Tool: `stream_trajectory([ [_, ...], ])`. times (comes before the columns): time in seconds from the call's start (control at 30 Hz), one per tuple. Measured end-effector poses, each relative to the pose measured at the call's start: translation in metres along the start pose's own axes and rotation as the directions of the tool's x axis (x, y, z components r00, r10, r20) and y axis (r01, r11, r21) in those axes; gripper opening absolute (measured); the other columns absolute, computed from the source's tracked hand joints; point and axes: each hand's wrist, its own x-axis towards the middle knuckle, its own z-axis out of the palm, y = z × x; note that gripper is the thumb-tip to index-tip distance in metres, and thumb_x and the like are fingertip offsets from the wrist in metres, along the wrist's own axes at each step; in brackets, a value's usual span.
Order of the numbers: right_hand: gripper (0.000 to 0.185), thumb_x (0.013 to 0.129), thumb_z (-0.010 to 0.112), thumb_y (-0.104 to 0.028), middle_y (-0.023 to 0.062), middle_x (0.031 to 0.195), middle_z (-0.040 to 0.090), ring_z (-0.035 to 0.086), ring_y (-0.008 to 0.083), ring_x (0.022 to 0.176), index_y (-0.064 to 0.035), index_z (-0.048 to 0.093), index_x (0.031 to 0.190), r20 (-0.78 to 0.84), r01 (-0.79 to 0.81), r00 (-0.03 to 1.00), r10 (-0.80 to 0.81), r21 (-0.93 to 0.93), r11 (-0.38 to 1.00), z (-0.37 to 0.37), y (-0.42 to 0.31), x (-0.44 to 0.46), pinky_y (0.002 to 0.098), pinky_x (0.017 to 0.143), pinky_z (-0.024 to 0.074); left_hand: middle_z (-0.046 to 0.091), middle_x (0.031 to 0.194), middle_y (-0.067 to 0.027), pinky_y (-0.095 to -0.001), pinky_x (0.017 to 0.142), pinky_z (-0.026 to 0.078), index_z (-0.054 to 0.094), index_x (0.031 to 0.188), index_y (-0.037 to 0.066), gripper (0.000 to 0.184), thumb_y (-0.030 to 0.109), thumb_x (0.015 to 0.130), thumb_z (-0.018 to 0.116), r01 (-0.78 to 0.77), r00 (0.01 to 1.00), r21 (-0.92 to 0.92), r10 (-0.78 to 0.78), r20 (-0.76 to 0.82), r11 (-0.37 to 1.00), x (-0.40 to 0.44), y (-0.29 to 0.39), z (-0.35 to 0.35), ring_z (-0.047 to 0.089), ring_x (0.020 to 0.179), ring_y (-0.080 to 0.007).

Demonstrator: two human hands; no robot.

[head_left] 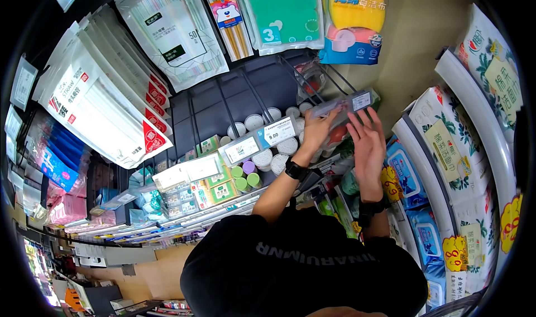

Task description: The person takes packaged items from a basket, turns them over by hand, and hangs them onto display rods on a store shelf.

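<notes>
Your left hand [317,128] is half-curled at the label strip [362,100], can't tell if gripping, and your right hand [367,149] is pretty open, empty, just below.

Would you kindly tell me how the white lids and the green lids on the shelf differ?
The white lids have speckled tops, while the green lids look plainer. The white lids outnumber the green lids. The white lids come nearer the left hand than the green lids do. Both are round.

Price tag [277,131] reads "9.00", apparently.
</notes>
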Motion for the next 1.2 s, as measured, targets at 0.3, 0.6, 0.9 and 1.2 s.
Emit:
stream_trajectory([
  [0.3,0.058,0.097,0.049,-0.015,0.0227,0.150,0.042,0.044,0.0373,0.139,0.0013,0.036,0.150,0.007,-0.020,1.000,0.020,0.006,1.000,-0.002,-0.007,-0.001,0.0438,0.114,0.0362,0.075,0.093,-0.0124,-0.0302,0.075,0.052,0.073,0.104,-0.003,0.035,0.029,0.093,0.074,0.015,0.999,0.144,-0.010,-0.033,0.989,0.002,0.002,0.010,0.068,0.083,-0.0152],
  [0.6,0.058,0.097,0.050,-0.016,0.0208,0.149,0.044,0.047,0.0346,0.137,0.0008,0.036,0.151,0.009,-0.024,1.000,0.024,-0.032,0.999,-0.001,-0.011,-0.001,0.0410,0.110,0.0397,0.075,0.089,-0.0142,-0.0328,0.074,0.052,0.073,0.101,-0.001,0.033,0.031,0.093,0.072,-0.119,0.990,0.134,0.127,-0.058,0.984,0.012,-0.011,0.023,0.070,0.079,-0.0217],
  [0.9,0.059,0.096,0.051,-0.016,0.0211,0.149,0.044,0.048,0.0342,0.136,0.0010,0.036,0.151,0.018,-0.033,0.999,0.033,-0.025,0.999,-0.003,-0.010,-0.001,0.0400,0.109,0.0406,0.073,0.087,-0.0178,-0.0371,0.071,0.052,0.071,0.098,-0.001,0.031,0.028,0.091,0.073,-0.087,0.984,0.239,0.120,-0.128,0.967,0.006,-0.008,0.030,0.070,0.077,-0.0292],
  [1.2,0.059,0.096,0.051,-0.017,0.0215,0.149,0.045,0.049,0.0336,0.134,0.0008,0.036,0.151,0.023,-0.039,0.999,0.040,-0.037,0.999,-0.005,-0.010,-0.001,0.0389,0.107,0.0417,0.075,0.089,-0.0128,-0.0309,0.071,0.053,0.072,0.098,-0.003,0.029,0.024,0.089,0.077,-0.160,0.950,0.089,0.178,-0.257,0.983,0.010,-0.001,0.036,0.070,0.077,-0.0183],
])
